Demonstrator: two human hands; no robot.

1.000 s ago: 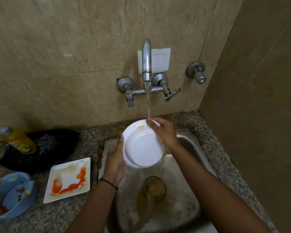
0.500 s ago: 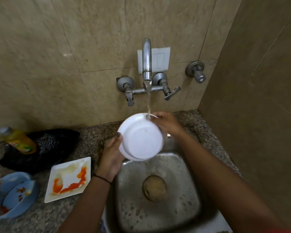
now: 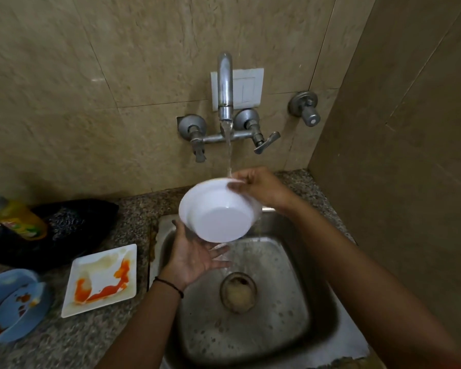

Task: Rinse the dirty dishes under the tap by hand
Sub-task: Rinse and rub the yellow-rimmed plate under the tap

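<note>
Under the tap [image 3: 225, 86], right hand [image 3: 261, 189] grips white bowl [image 3: 218, 211].

White bowl [image 3: 218, 213] tilted under running tap [image 3: 225, 86], base toward camera. Right hand [image 3: 261, 189] pinches far rim; left hand [image 3: 194, 255] open-palmed beneath, over steel sink [image 3: 317, 302]. Sauce-stained square plate [image 3: 103, 278] waits on counter.

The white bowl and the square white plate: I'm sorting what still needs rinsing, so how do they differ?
The white bowl is round and deep; the square white plate is flat. The bowl is held tilted under the tap by the right hand, left hand open below it; the plate lies on the counter. The bowl's visible side shows no stains; the plate carries orange smears. Both are white.
</note>
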